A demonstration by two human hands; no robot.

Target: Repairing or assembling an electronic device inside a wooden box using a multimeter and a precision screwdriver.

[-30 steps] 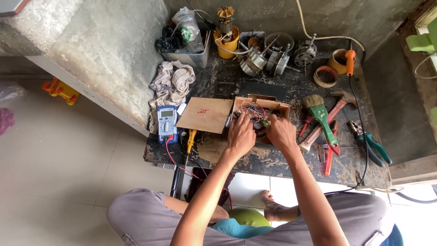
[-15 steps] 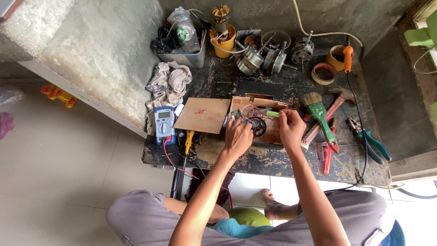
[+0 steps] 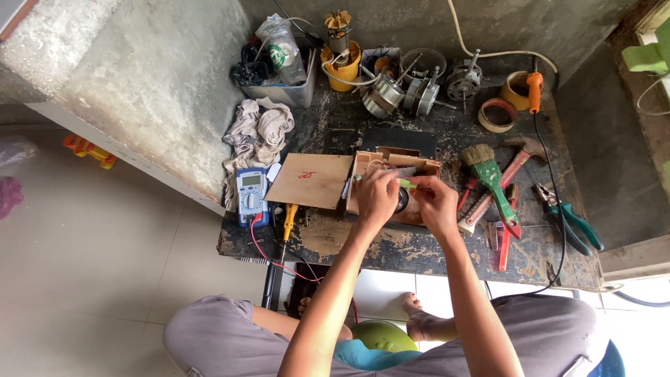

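The person sits at a dark, worn bench [image 3: 419, 244], both forearms stretched out over its near edge. The left hand [image 3: 377, 199] and right hand [image 3: 434, 204] meet above a small open wooden box [image 3: 391, 164] at the middle of the bench. Between them runs a slim green tool [image 3: 407, 183], lying roughly level. The right hand's fingers are curled and pinched on its right end; the left hand's fingers are bent close about its left end, though the grip there is too small to make out with certainty. A dark round part [image 3: 403, 200] shows just under the hands, inside the box.

Left of the box, touching it, lies a flat sheet of brown board [image 3: 310, 181]. Beside that sits a blue multimeter [image 3: 251, 195], with a red lead [image 3: 269, 255] trailing off the front edge. A yellow-handled screwdriver [image 3: 289, 222] lies just right of the meter. A heap of grey rags [image 3: 258, 132] sits behind the meter.

Right of the box lie a green-handled brush [image 3: 488, 174], a red-handled hammer [image 3: 506, 174] and green-handled pliers [image 3: 576, 223], with red snips [image 3: 504, 237] near the front edge. Along the back stand a clear tub [image 3: 279, 91], a yellow cup [image 3: 342, 70], several bare motor cores [image 3: 401, 94], a tape roll [image 3: 495, 115] and an orange-handled iron [image 3: 534, 91].
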